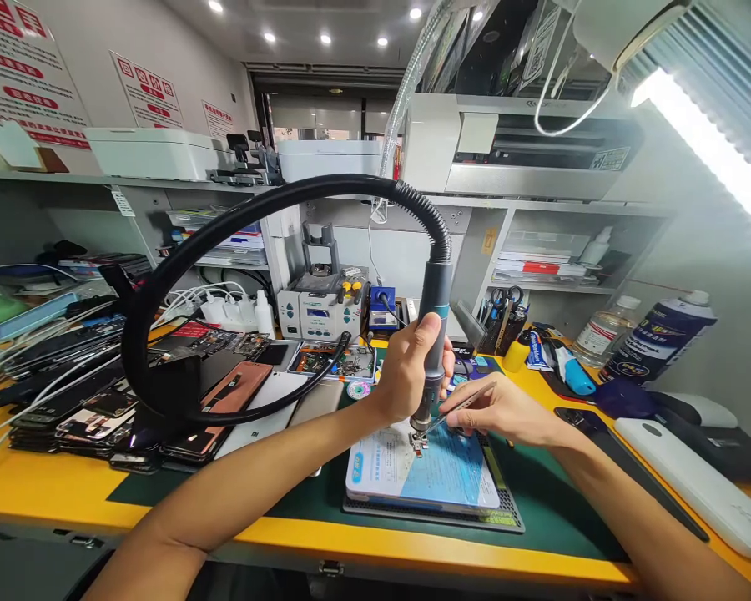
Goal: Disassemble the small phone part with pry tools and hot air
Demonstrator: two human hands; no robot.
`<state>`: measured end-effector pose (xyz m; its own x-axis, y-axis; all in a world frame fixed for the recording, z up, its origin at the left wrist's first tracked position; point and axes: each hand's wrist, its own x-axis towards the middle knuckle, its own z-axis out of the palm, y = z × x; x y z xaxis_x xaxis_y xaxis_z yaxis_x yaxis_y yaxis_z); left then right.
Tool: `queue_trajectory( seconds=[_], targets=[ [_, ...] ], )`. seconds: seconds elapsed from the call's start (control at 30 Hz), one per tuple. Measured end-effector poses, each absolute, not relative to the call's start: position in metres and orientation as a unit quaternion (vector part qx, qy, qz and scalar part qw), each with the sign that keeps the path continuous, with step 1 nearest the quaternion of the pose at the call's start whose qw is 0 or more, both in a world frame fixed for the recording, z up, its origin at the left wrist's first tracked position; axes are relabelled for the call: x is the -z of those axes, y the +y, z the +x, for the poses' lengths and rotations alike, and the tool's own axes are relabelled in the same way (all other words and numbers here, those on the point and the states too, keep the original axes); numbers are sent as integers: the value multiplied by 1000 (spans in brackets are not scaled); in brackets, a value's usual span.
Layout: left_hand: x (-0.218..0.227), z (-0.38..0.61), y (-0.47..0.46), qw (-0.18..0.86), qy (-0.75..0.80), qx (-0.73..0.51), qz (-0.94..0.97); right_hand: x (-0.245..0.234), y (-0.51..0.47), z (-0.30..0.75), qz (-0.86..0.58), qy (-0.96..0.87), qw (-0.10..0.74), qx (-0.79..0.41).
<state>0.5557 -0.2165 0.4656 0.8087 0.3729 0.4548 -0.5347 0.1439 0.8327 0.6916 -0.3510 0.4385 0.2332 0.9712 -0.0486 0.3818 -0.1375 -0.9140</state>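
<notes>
My left hand (410, 363) is wrapped round the handle of a hot-air gun (435, 321), held upright with its nozzle pointing down at a small circuit part (418, 441). That part lies on a blue-and-white sheet (422, 472) over a dark work pad (501, 517). My right hand (501, 406) pinches thin metal tweezers (460, 406), whose tip reaches the small part just beside the nozzle. A thick black hose (225, 225) loops from the gun's top out to the left and back down across the bench.
Several phones and phone backs (125, 409) are piled at the left on the yellow bench (50, 488). A rework station (322, 305) stands behind. A spray can (657, 334), a clear bottle (604, 330) and a white case (694, 484) lie at the right.
</notes>
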Motion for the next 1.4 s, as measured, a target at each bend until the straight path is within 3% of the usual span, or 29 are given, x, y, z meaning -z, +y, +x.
queue_trajectory(
  seconds=[1.4],
  targets=[
    [-467, 553, -215, 732, -97, -278, 615, -439, -350, 692, -664, -509, 412, -360]
  ],
)
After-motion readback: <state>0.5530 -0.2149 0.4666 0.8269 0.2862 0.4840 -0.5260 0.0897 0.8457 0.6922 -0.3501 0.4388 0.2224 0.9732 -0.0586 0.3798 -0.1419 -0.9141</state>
